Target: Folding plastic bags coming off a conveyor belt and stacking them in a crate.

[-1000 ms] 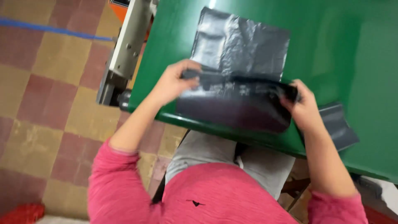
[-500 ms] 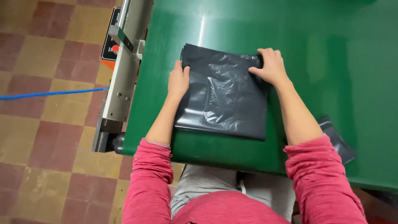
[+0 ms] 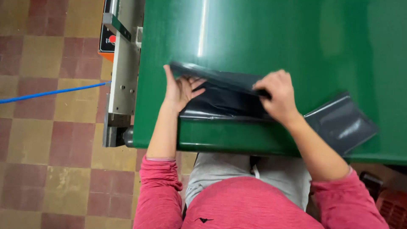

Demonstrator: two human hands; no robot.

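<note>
Your left hand (image 3: 180,90) sat at the left end of the dark grey plastic bag (image 3: 224,99), palm turned up and fingers spread under the lifted top layer — open rather than clenched, the thumb edge pressed against the raised flap. Your right hand (image 3: 277,95) came down on the bag's right end, fingers curled over and pinching the upper edge of that same flap. The bag lay on the green table (image 3: 263,38), right at its near edge, just above your lap; its lower layer rested flat on the surface while the upper layer stood tilted up between your two hands, forming a shallow fold. You could see the glossy crease of the bag running along the table's front lip.

To the right of the bag, just past your right forearm, a second grey bag (image 3: 343,121) lay flat on the table, partly overhanging the near edge and apart from either hand. To the left of the bag, beyond the table's side, stood a metal machine frame (image 3: 123,72) with an orange panel, and a blue cable (image 3: 51,92) ran across the checkered floor tiles (image 3: 46,161) toward it.
</note>
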